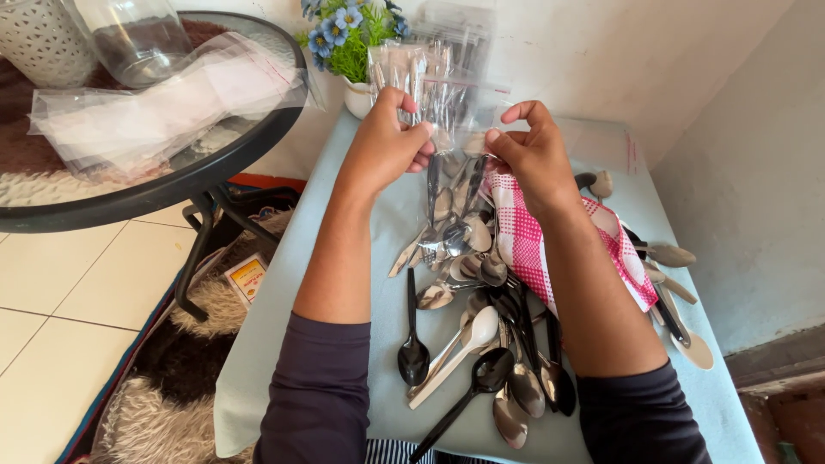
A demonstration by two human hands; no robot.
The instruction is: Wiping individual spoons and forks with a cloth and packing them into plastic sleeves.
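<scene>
My left hand (pixel 388 142) and my right hand (pixel 531 150) hold up a clear plastic bag (pixel 447 94) between them, each pinching one side near its sealing strip. Several metal spoons hang inside the bag, handles up. Below the hands lies a heap of loose spoons (pixel 468 249), metal, black and white, on a small table with a pale blue cloth (pixel 275 344). A pink and white checked cloth (pixel 528 245) lies under my right forearm.
A round glass table (pixel 155 193) at the left carries a pile of clear bags (pixel 163 107), a glass jar (pixel 137 39) and a white basket (pixel 39 39). A white pot with blue flowers (pixel 348 39) stands behind the bag. Fluffy rug and tiled floor at left.
</scene>
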